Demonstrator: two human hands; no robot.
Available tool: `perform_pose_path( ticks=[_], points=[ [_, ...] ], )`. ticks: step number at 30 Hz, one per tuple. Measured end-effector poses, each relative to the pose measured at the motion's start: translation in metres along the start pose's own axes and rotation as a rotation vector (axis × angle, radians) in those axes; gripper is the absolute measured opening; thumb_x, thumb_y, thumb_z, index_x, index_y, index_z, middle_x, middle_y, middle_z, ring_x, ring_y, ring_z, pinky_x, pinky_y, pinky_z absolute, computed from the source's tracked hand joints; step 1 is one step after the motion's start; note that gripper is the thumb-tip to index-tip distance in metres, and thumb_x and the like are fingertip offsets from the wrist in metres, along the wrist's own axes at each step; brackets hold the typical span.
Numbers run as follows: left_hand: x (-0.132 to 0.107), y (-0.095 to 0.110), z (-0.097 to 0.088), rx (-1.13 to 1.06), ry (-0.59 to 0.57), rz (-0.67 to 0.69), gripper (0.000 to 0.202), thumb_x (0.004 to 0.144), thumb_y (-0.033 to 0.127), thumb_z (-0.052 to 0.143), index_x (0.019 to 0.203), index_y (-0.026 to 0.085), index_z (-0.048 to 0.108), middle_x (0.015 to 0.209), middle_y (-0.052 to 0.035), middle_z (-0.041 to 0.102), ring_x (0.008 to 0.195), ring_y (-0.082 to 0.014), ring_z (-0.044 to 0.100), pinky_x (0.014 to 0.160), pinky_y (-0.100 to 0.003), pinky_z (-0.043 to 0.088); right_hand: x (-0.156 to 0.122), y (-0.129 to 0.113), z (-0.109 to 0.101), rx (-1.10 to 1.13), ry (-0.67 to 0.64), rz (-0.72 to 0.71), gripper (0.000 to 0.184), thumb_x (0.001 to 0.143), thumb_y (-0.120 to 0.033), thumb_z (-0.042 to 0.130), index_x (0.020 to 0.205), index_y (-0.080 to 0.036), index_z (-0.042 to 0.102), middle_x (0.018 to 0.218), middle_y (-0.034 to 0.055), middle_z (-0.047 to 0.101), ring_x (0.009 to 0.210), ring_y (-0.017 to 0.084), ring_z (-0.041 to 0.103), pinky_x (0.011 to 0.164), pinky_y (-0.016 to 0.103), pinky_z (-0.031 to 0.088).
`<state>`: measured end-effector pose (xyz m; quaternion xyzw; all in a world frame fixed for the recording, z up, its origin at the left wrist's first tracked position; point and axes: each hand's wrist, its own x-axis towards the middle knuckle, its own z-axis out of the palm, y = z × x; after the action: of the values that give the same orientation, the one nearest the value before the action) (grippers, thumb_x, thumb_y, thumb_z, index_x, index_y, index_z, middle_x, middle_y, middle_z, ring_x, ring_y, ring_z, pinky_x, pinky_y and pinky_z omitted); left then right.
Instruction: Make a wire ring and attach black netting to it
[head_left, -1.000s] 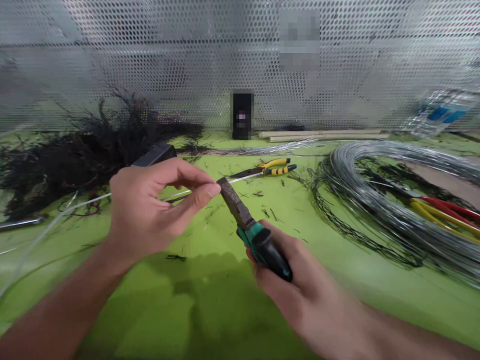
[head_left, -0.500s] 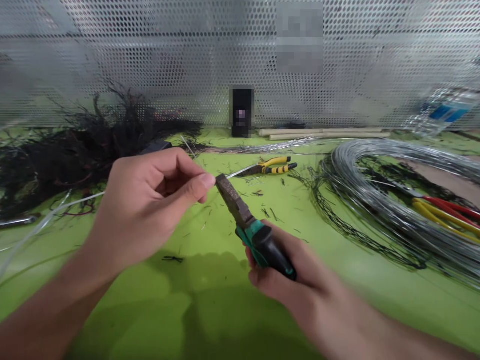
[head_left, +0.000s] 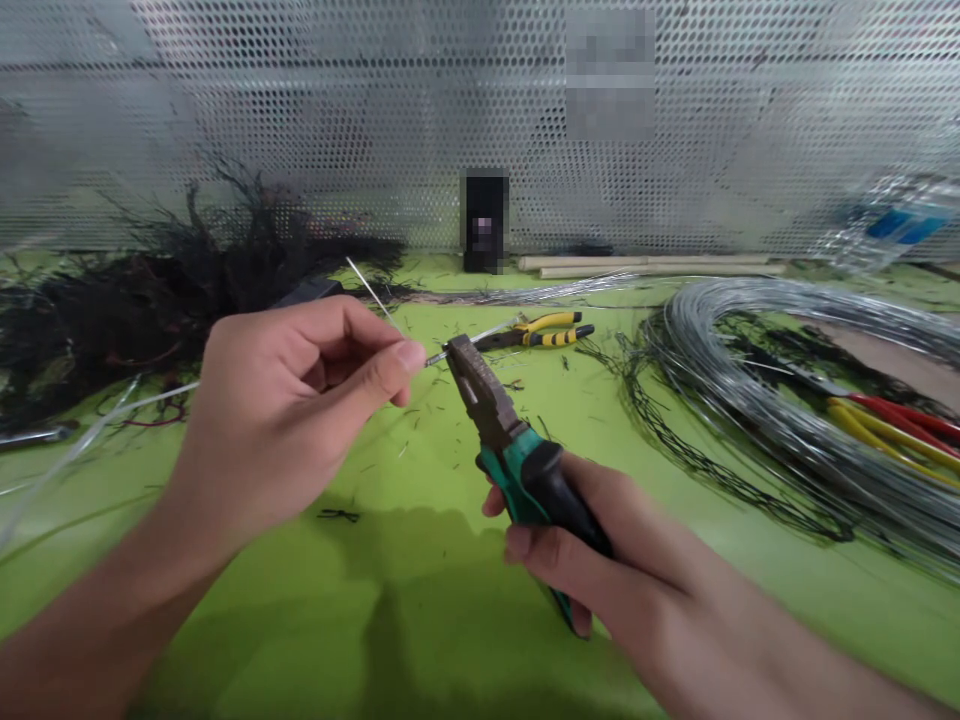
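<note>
My left hand [head_left: 292,410] pinches a thin silver wire [head_left: 371,290] between thumb and forefinger above the green table [head_left: 420,620]. One end of the wire sticks up and back from my fingers, and a short bit reaches right to the plier jaws. My right hand [head_left: 600,570] is wrapped round the teal-and-black handles of a pair of pliers [head_left: 499,425]. Their dark jaws point up and left and meet the wire just right of my left thumb.
Yellow-handled pliers [head_left: 544,330] lie behind the hands. A big coil of silver wire [head_left: 757,370] with red and yellow tools [head_left: 892,425] fills the right. A black tangle of fibres [head_left: 165,280] covers the back left. A perforated metal panel [head_left: 375,110] stands behind.
The pliers have shifted slightly right and their jaws now bite a short stub of wire. The wire's free end has swung up behind my left fingers.
</note>
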<state>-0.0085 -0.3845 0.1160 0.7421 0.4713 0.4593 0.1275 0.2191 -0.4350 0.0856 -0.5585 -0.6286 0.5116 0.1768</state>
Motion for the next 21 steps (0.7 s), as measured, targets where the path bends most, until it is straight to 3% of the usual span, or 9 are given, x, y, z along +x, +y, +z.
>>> perform_pose_path(
  ticks=[12, 17, 21],
  points=[
    [-0.0006, -0.0007, 0.0032, -0.018, -0.015, 0.033, 0.021, 0.091, 0.027, 0.074, 0.071, 0.024, 0.072, 0.046, 0.0071, 0.047, 0.035, -0.0051, 0.028, 0.03, -0.021, 0.01, 0.0002, -0.0027, 0.0023, -0.064, 0.029, -0.09, 0.03, 0.095, -0.043, 0.049, 0.105, -0.023, 0.069, 0.071, -0.0013, 0.06, 0.061, 0.017, 0.051, 0.052, 0.029, 0.036],
    [0.0, -0.0005, 0.0035, 0.008, -0.03, 0.043, 0.019, 0.091, 0.028, 0.072, 0.073, 0.025, 0.07, 0.052, 0.0055, 0.057, 0.038, -0.0068, 0.037, 0.03, -0.022, 0.017, 0.0013, -0.0033, 0.0009, -0.067, 0.045, -0.142, 0.019, 0.096, -0.037, 0.05, 0.09, -0.023, 0.062, 0.065, -0.004, 0.053, 0.058, 0.015, 0.05, 0.051, 0.028, 0.038],
    [-0.0002, 0.001, 0.003, 0.021, -0.042, -0.002, 0.018, 0.09, 0.027, 0.071, 0.072, 0.025, 0.071, 0.05, 0.005, 0.055, 0.039, -0.0071, 0.035, 0.031, -0.024, 0.017, 0.0012, -0.0045, 0.0011, -0.121, 0.074, -0.213, 0.013, 0.094, -0.03, 0.05, 0.086, -0.024, 0.058, 0.061, -0.0052, 0.051, 0.054, 0.015, 0.049, 0.05, 0.029, 0.036]
  ],
)
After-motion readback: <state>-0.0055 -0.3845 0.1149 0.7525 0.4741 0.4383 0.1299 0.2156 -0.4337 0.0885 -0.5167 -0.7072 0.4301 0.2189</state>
